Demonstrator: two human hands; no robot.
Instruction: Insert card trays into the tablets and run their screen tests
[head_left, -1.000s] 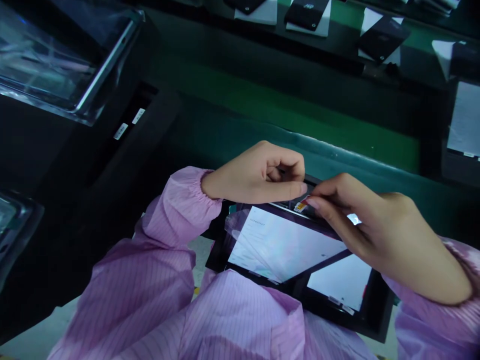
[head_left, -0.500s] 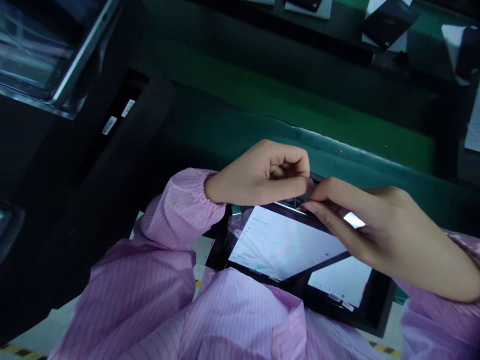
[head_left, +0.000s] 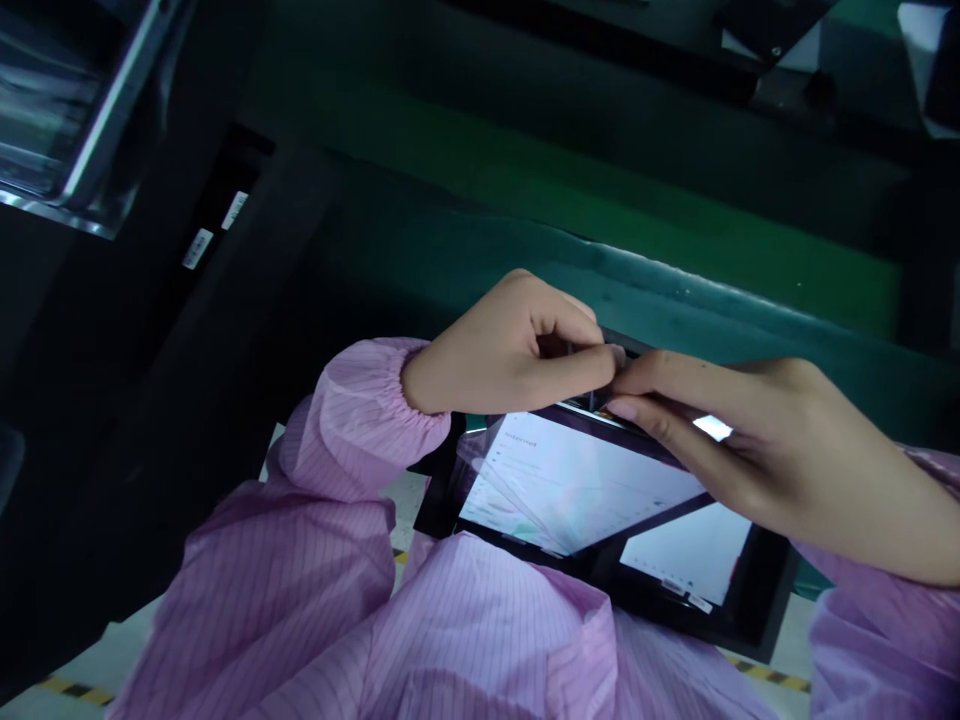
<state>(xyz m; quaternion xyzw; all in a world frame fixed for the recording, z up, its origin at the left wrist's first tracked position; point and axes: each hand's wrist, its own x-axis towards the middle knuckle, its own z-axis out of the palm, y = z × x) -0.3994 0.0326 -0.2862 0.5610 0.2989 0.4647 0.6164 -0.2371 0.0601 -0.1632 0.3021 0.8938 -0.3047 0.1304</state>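
Note:
My left hand (head_left: 517,350) is closed, its index finger curled down to the thumb in a pinch. Beside it, fingertips almost meeting, my right hand (head_left: 757,430) pinches with thumb and forefinger. Whatever lies between the fingertips is too small and dark to make out. Both hands are over the far edge of a black tray (head_left: 772,610) close to my body. Inside it lies a tablet (head_left: 592,480) with a lit white screen reading "Internet". A second lit tablet (head_left: 686,555) lies overlapping it at an angle, with small white labels at its lower edge.
A green mat edge (head_left: 645,265) runs behind the tray. On the left stand a shiny clear-edged container (head_left: 105,120) and a dark slot holding labelled black items (head_left: 214,230). Dark devices on white pads (head_left: 772,35) sit at the far right. The floor (head_left: 90,660) shows striped tape.
My left index finger has come down against its thumb, closing the gap between them. My right hand keeps its pinch almost in place. The view has shifted slightly.

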